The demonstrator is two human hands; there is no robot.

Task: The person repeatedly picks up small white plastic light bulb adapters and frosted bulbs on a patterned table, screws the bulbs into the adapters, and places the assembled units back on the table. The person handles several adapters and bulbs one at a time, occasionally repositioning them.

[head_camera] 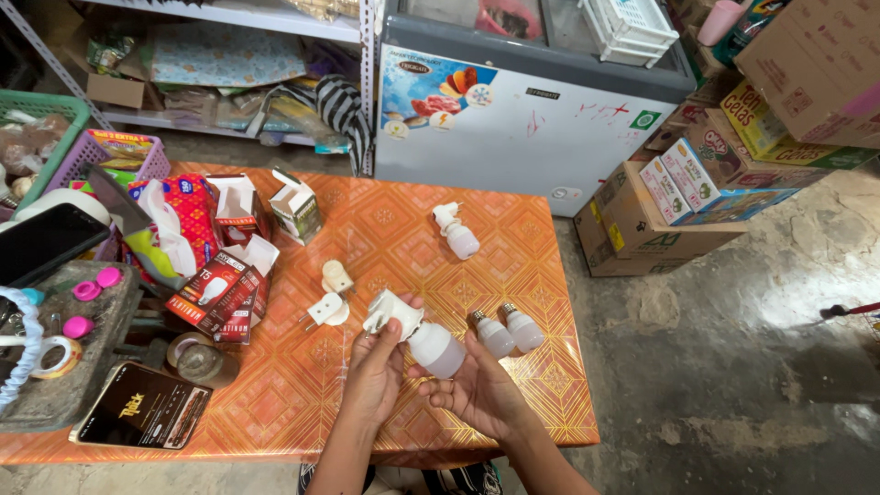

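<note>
Bulb [438, 350], white and fitted into a white plug socket [392, 314], sits in my two hands above the front edge of the orange patterned desk [385, 229].

Going from the left, I see a black phone [142, 405] lying flat near the front corner, with a roll of tape [194, 357] just beside it. Behind those lie red bulb cartons [220, 293], and farther back an open white carton [295, 209] stands upright. Two loose white plug adapters [328, 298] rest on the desk just left of my hands.

My left hand [376, 367] grips the socket end, fingers wrapped around it and thumb pressed on top. My right hand [477, 390] is cupped under the bulb's rounded glass, fingers curled up against it, so both hands are closed on the same joined piece, tilted with the socket higher and to the left.

Just right of the held bulb, two small spare bulbs [509, 330] lie side by side on the desk, screw caps pointing away from me. Farther back, another socket with bulb [456, 231] lies alone. Beyond the desk stands a white chest freezer [522, 119], and cardboard boxes [660, 211] are stacked on the floor at the right.
</note>
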